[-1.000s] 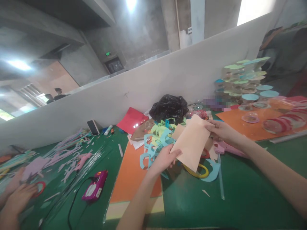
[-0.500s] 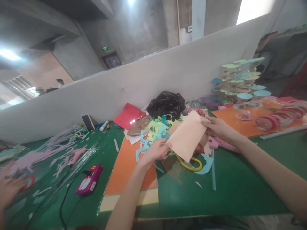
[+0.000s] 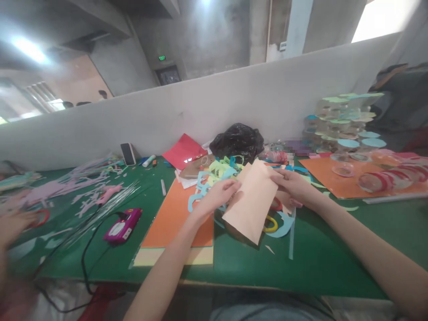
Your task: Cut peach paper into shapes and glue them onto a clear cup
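Hands: the right hand (image 3: 290, 185) has its fingers narrow, pinching the upper right part of the beige paper (image 3: 250, 198). The left hand (image 3: 217, 196) has bent fingers at the left edge of this paper; if they grip it or only touch it, I cannot tell.
Beige paper: it is between the two hands, held tilted above the counter (image 3: 301, 278), with its lower corner toward the person.
Change: the paper is now closer to the person, and the left hand is higher along its edge than a moment ago.
Meaning: the paper now covers more of the yellow handle (image 3: 276, 224), so this handle seems less easy to reach.
Below the right hand: a red handle (image 3: 280, 204), a blue cut-out (image 3: 286, 226) and a clear strip (image 3: 292, 240) lie near the paper.
Beyond the hands: green scraps (image 3: 219, 170) and a black bag (image 3: 237, 139) make a crowded pile, which probably limits the movement forward.
Left of the left hand: an orange sheet (image 3: 167, 225) is near; a magenta device (image 3: 123, 226) with its cable is farther away.
Far left: another person's hand (image 3: 15, 225) is well apart.
Right of the right hand: a striped bottle (image 3: 394, 176) lies partly on orange paper (image 3: 321, 178).
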`<state>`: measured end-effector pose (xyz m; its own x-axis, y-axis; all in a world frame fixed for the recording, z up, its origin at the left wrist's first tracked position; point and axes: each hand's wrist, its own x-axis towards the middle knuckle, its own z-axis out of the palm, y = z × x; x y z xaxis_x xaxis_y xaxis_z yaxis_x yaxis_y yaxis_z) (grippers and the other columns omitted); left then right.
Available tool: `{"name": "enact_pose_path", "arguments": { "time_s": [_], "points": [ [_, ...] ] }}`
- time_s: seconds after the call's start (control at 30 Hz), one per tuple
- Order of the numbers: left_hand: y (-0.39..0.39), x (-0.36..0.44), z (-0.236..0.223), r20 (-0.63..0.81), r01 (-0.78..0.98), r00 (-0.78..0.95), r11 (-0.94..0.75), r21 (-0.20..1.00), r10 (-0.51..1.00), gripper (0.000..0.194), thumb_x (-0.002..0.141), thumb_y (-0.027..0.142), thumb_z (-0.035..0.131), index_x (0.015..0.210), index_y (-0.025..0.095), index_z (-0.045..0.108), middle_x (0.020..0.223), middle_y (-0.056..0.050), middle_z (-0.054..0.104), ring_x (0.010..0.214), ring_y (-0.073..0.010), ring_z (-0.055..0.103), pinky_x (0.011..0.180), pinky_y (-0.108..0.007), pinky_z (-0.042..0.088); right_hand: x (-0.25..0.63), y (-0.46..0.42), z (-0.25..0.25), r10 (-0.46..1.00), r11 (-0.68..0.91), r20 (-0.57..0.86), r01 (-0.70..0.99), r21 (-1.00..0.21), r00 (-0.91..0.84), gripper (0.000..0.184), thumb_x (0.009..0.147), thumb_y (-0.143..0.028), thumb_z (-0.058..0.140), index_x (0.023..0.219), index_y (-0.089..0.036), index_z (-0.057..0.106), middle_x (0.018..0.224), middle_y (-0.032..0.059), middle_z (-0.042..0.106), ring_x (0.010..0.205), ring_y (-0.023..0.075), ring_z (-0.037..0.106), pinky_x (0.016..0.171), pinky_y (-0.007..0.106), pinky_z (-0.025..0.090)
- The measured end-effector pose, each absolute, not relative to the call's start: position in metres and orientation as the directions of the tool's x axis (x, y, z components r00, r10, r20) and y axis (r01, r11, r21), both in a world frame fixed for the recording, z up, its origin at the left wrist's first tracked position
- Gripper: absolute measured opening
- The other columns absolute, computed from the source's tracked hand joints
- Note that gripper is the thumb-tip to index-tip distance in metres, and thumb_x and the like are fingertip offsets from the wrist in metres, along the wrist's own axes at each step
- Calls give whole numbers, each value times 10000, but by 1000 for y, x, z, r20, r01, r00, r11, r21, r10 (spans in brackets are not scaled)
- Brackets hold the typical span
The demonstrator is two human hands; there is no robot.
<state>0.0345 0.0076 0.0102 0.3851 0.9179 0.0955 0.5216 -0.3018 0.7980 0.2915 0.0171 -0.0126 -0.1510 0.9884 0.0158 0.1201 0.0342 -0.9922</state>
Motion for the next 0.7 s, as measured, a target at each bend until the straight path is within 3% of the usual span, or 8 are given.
{"name": "enact_pose_path", "arguments": {
  "time_s": [0.1,0.33,0.5,0.57,0.7],
  "points": [
    [7,35,7,22,480,447,-261,837,894,403,892,556,517,839,168,611,735,14,554,666,-131,497,598,-246,348,289,22,-20,972,50,34,63,-997,-231,411,793,-508,712,1048,-190,659,934,63,711,855,225,676,691,285,560],
    [7,37,-1,-95,400,431,-95,912,897,387,839,547,608,888,164,628,747,-15,609,652,-140,548,586,-244,388,291,19,-17,975,-1,-25,107,-994,-221,387,819,-494,690,1036,-176,648,711,43,666,634,188,631,452,232,463],
    [8,36,-3,-63,438,396,-128,890,916,379,842,543,597,743,178,569,642,23,504,579,-112,449,562,-246,335,291,16,-9,975,48,17,135,-990,-223,328,826,-475,676,950,-171,666,761,69,687,717,226,661,497,256,511],
    [8,36,-2,-73,462,372,-117,879,925,400,837,551,599,697,184,526,601,40,433,549,-101,387,539,-247,282,291,14,-5,980,40,7,163,-986,-198,281,853,-423,654,982,-176,685,753,73,682,731,238,664,511,270,524],
    [8,35,0,-104,476,341,-76,876,934,415,823,551,615,661,188,494,591,45,363,531,-94,308,512,-261,198,289,12,0,993,-24,-44,181,-983,-107,324,889,-353,611,1161,-186,662,693,69,648,561,207,597,393,274,449]
  ]
}}
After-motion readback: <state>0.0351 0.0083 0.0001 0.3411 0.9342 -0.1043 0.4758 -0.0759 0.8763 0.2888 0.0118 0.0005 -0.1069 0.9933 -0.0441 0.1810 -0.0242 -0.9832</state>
